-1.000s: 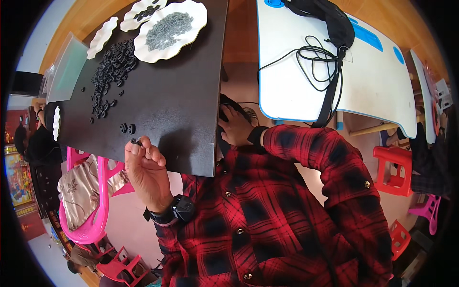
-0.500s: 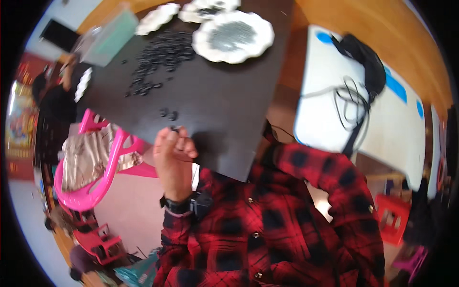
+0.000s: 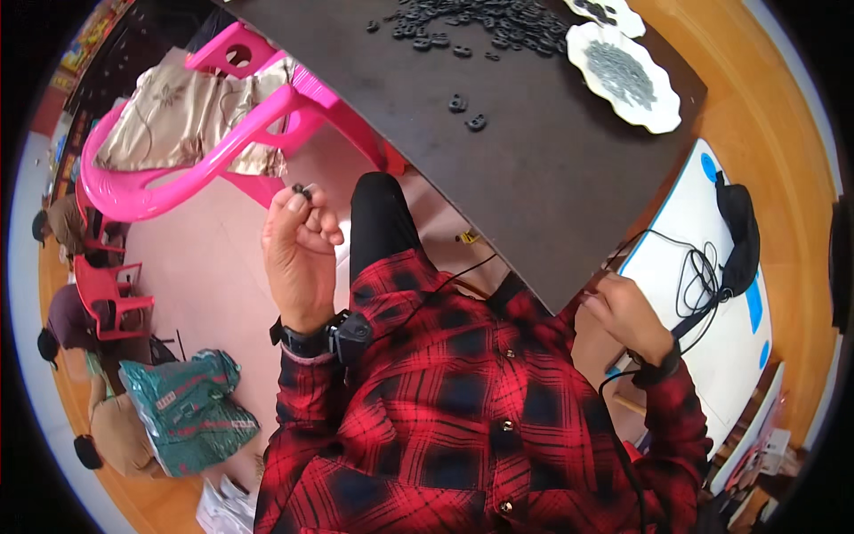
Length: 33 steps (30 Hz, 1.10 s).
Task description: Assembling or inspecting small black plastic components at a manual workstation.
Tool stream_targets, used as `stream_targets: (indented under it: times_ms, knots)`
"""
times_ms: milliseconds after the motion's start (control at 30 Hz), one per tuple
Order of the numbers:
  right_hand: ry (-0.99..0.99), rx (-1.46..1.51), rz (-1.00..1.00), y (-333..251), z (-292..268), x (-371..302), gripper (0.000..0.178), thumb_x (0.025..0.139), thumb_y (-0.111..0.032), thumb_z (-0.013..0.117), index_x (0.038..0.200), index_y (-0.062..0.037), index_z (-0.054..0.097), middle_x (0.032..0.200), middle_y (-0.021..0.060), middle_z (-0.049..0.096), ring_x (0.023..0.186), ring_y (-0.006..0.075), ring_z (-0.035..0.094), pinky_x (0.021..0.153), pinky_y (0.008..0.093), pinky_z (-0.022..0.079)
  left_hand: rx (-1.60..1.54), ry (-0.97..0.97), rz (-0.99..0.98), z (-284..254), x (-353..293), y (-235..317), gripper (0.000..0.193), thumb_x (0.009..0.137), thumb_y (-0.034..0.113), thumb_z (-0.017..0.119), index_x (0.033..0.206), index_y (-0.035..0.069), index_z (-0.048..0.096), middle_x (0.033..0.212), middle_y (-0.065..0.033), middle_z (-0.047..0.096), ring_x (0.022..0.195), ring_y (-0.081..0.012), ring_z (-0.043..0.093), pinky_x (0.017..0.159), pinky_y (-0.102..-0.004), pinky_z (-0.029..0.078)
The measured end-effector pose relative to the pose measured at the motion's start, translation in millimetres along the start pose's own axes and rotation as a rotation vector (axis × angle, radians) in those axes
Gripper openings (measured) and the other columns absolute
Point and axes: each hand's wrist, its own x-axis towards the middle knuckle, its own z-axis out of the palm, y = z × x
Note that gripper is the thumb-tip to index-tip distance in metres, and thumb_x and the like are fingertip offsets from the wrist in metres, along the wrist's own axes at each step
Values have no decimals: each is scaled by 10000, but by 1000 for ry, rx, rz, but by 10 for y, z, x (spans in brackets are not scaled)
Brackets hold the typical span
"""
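My left hand (image 3: 304, 254) is raised beside the dark table, above the floor. Its thumb and forefinger pinch a small black plastic piece (image 3: 302, 191). My right hand (image 3: 627, 313) is low at the table's near right edge, with its fingers bent inward. Whatever they may hold is hidden. Two small black plastic pieces (image 3: 477, 122) lie apart on the dark tabletop (image 3: 534, 191). Farther back is a loose heap of similar black pieces (image 3: 511, 22). A scalloped white plate (image 3: 663, 111) beside the heap carries many tiny grey parts (image 3: 621, 75).
A pink plastic chair (image 3: 213, 169) draped with beige cloth stands left of the table. At right is a white board-like table (image 3: 689, 200) with a black bag (image 3: 737, 236) and coiled cable. A green plastic sack (image 3: 191, 409) lies on the floor; people sit at far left.
The view has swung, shifting the table up and right. My left hand, still pinching a black piece, has gone from the table's edge to above the floor. My right hand has come into sight.
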Motion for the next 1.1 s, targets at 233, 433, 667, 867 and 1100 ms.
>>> stream_targets:
  times_ms: [233,433,667,867,1100]
  knots:
    - [272,295,123,-565,-544,-191,239,771,23,554,1008,25,586,796,132,618,745,209,604,685,265,458,34,202,63,-553,-229,154,103,866,135,540,917,49,517,900,-76,571,650,-123,518,543,-234,431]
    - [410,248,-106,-882,-857,-159,213,775,43,545,981,37,600,778,125,622,730,186,603,663,264,462,90,268,-22,-434,-398,111,101,863,128,549,915,48,517,874,-76,576,650,-124,523,548,-235,433]
    - [363,141,-379,-841,-1187,359,235,734,68,599,964,19,612,792,125,623,699,220,604,602,266,464,212,279,-82,-110,-494,70,109,883,143,514,950,62,487,844,-44,526,638,-91,481,536,-202,411]
    - [200,214,-512,-751,-1051,642,214,731,66,576,938,27,609,798,132,620,709,215,596,620,263,462,188,222,16,-97,-645,207,82,877,125,522,902,48,505,840,-85,560,660,-135,538,547,-235,446]
    - [161,195,-475,-725,-813,677,212,732,56,591,940,22,608,815,131,613,712,242,593,618,289,468,147,372,-18,-447,-938,35,88,878,133,523,924,66,489,855,-74,544,664,-127,519,548,-226,433]
